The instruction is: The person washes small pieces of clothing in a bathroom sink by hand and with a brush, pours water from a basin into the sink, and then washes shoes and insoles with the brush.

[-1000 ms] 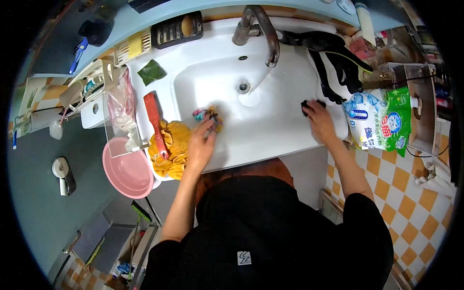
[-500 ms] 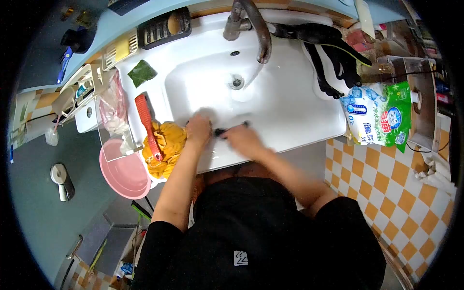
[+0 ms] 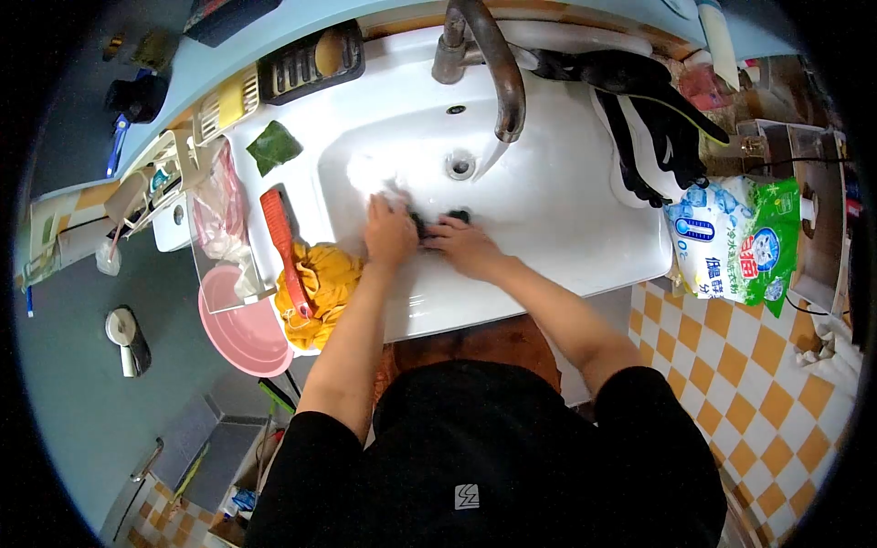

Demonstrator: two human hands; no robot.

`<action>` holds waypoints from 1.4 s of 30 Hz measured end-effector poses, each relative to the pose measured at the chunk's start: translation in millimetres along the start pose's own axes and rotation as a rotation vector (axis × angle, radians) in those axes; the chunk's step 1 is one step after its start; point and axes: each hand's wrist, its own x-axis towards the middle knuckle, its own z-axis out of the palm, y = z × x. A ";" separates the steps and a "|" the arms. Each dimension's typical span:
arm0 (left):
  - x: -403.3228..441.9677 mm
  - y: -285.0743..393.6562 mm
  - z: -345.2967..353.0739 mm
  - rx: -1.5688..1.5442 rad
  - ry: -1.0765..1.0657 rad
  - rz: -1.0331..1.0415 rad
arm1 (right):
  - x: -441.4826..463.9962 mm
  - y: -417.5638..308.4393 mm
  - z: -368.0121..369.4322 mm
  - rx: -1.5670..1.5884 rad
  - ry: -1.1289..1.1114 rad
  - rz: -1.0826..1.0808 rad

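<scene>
Both my hands are inside the front of the white washbasin [image 3: 585,233]. My left hand [image 3: 390,230] bends its fingers over a small black item [image 3: 418,225] that shows between the hands. My right hand [image 3: 461,248] closes on the same black item from the right, and a black piece sticks out beyond its fingers. The item looks like cloth, but the hands hide most of it. Pale white suds or glare [image 3: 370,172] lies on the basin wall ahead of my left hand.
The faucet [image 3: 510,82] arches over the drain [image 3: 459,165]. Black-and-white items [image 3: 630,78] drape the right rim, near a detergent bag [image 3: 731,242]. At left are a red brush [image 3: 283,242], yellow cloth [image 3: 329,279], green piece [image 3: 273,148] and pink tub [image 3: 242,338].
My hands have come closer together around the black item, my left hand moving slightly forward. The white patch ahead of it is larger and brighter. The whole view has shifted a little.
</scene>
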 end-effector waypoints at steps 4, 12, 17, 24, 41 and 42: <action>-43.9 30.4 26.6 -0.023 -0.149 0.399 | -42.7 63.2 -79.9 0.008 0.232 0.805; 2.4 3.3 -12.2 0.275 -0.228 -0.017 | 59.8 55.3 -41.8 0.516 0.676 0.597; 58.7 -59.2 21.2 0.484 0.113 0.193 | -22.0 31.8 -83.1 0.137 0.459 0.390; 55.7 5.6 -7.0 -0.068 0.122 0.040 | -192.2 21.0 -169.2 -0.240 0.869 0.572; 22.7 -3.0 -1.7 -0.201 0.094 0.190 | -23.1 85.0 -86.5 -0.321 0.769 0.708; 27.7 6.7 -8.1 -0.256 0.000 0.109 | -10.6 113.5 -70.4 -0.549 0.795 0.738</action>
